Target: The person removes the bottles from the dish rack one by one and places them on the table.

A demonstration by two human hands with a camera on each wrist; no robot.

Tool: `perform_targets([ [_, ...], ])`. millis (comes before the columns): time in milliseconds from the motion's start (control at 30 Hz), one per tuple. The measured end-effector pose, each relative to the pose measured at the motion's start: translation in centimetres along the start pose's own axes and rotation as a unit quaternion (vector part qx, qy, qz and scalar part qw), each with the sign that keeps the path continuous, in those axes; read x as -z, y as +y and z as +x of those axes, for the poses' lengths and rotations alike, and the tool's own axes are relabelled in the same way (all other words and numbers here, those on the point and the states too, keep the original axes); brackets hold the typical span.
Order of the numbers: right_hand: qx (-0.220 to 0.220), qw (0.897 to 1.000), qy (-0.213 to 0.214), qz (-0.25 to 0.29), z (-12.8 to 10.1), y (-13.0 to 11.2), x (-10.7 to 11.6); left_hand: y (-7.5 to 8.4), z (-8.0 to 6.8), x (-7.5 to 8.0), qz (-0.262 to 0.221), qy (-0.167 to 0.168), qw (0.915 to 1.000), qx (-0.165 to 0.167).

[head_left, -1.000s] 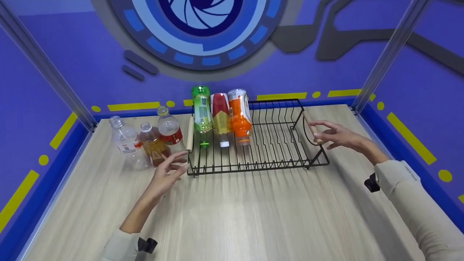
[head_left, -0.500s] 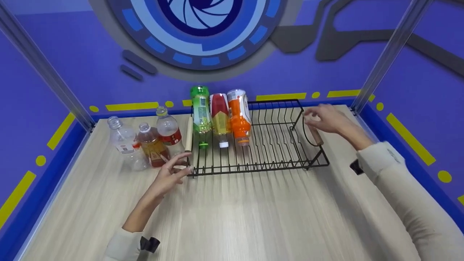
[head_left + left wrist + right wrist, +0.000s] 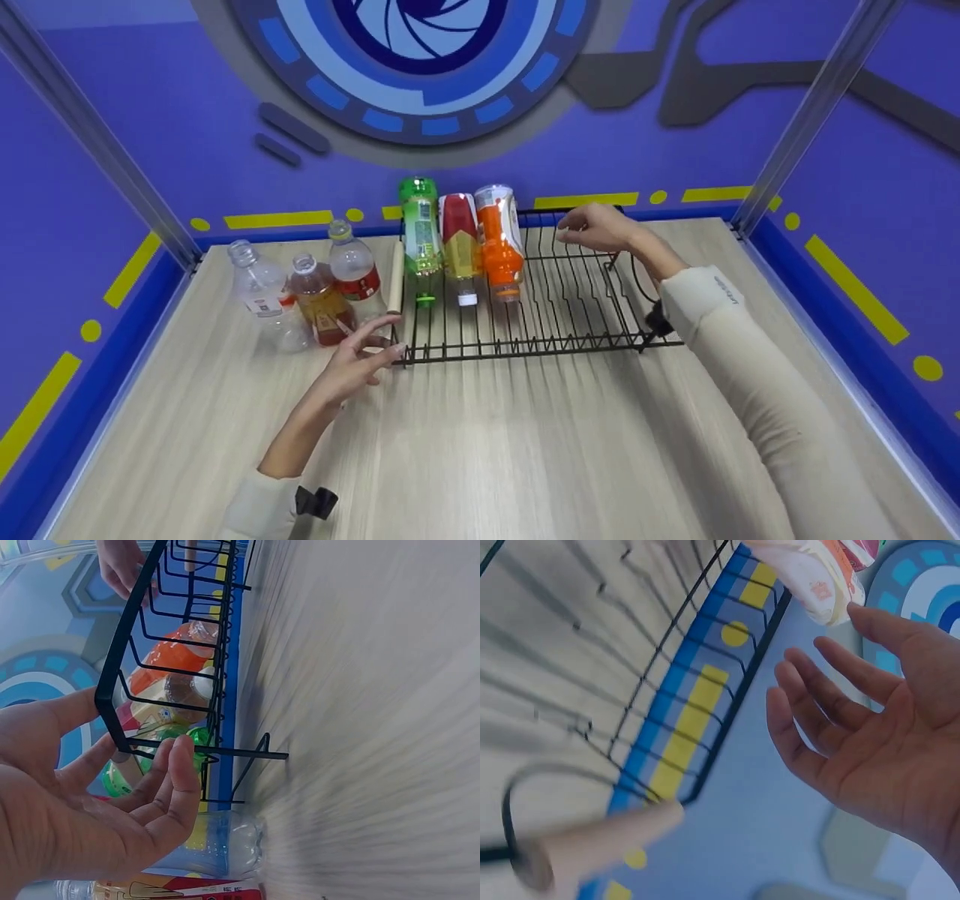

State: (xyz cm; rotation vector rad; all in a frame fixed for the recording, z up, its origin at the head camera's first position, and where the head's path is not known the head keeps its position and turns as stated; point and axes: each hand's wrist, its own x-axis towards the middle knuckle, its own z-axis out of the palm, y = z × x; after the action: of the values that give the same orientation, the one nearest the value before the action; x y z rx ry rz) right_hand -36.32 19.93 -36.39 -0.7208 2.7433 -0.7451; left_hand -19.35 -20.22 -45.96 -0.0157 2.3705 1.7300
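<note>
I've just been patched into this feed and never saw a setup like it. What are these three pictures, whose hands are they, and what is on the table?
There is no machine here: a person works with two bare hands and wears three cameras. The wide picture comes from the head and looks down at a pale wooden table. The other two come from the wrists, each close to its own hand.

On the table stands a black wire dish rack with wooden handles. Three bottles lie tilted in its left end: a green bottle, a red and yellow bottle and an orange bottle. Left of the rack stand three clear plastic bottles.

The left hand is open at the rack's near left corner, holding nothing. The right hand hovers open over the rack's far rail, beside the orange bottle, also holding nothing.
</note>
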Motion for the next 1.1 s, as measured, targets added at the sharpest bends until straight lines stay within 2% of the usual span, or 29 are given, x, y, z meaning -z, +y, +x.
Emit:
perform_targets([
  [100,-0.037,0.997,-0.029,0.068,0.9,-0.1,-0.7,0.1,0.2,0.1,0.001,-0.003,1.0,-0.002],
  [267,-0.103,0.978,-0.072,0.164,2.3,-0.1,-2.1,-0.1,0.1,0.1,0.006,-0.011,0.9999,0.0],
  [533,-0.161,0.954,-0.184,0.172,3.3,-1.3,-3.9,0.0,0.0,0.2,0.001,-0.012,0.9999,-0.004],
  [667,-0.176,0.932,-0.224,0.225,3.8,-1.7,-5.0,-0.1,-0.2,0.3,0.007,-0.014,0.9999,-0.005],
  [767,-0.185,0.92,-0.231,0.258,4.1,-1.8,-5.7,-0.1,-0.2,0.3,0.007,-0.015,0.9998,-0.006],
  [833,-0.187,0.917,-0.233,0.263,4.2,-1.9,-6.1,-0.1,0.0,0.3,0.004,-0.016,0.9998,-0.008],
  [1100,-0.194,0.925,-0.232,0.228,5.2,-2.7,-6.6,0.2,0.2,0.3,0.012,-0.01,0.9999,-0.007],
])
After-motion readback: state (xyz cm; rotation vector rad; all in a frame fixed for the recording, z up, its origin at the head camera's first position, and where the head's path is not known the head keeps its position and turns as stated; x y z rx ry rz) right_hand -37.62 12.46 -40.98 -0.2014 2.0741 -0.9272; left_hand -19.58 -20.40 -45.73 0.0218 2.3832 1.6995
